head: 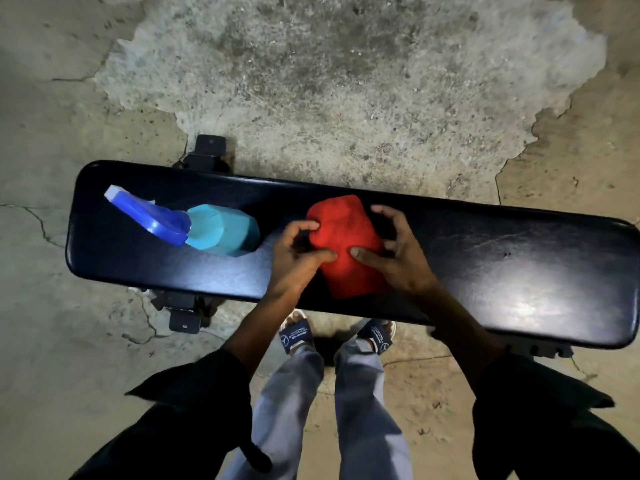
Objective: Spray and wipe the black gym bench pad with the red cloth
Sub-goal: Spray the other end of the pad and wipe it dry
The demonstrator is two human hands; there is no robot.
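At the far left, the cracked concrete floor [52, 271] runs up to the rounded end of the black gym bench pad [502, 265], the counter here, which stretches across the view and carries everything. On its left part stands a spray bottle [221, 233], its teal body upright on the pad and its blue trigger head [149, 216] pointing toward the pad's left end, the white nozzle tip at the far left. Black metal feet of the frame [207, 150] show beyond and in front of the pad below the bottle. Just right of the bottle comes the left hand [298, 251], fingers curled, its index finger and thumb pinching the left edge of the red cloth [346, 244]. The cloth lies folded near the middle of the pad, reaching almost to the near edge. The right hand [398, 251] holds the cloth's right side, thumb pressed on top and curled fingers reaching over its far right edge. Both forearms come out of dark sleeves. Below the pad, grey trousers and dark slide sandals [298, 336] stand on the floor. Farther right the pad's glossy surface shows bright glare, and its right end reaches the picture's edge.
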